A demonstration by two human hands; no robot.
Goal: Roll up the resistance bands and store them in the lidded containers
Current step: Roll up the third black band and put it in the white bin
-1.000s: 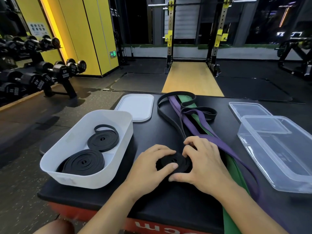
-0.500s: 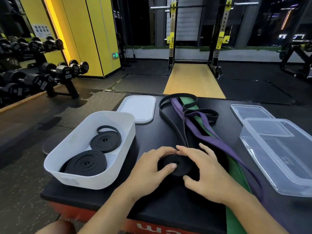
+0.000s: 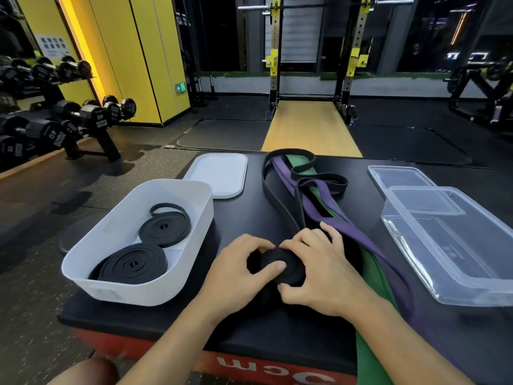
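Curling in closer, the right hand (image 3: 326, 273) joins the left hand (image 3: 236, 270), both grips clamped on the black band roll (image 3: 290, 269).

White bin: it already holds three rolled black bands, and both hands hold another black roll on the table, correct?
Not quite: the head view shows two rolled black bands in the white bin, a rear roll and a front roll, not three. The left hand and right hand do hold another black roll on the table.

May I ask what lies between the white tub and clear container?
Head view: left hand and right hand gripping a black roll, beside a loose black band, purple band and green band.
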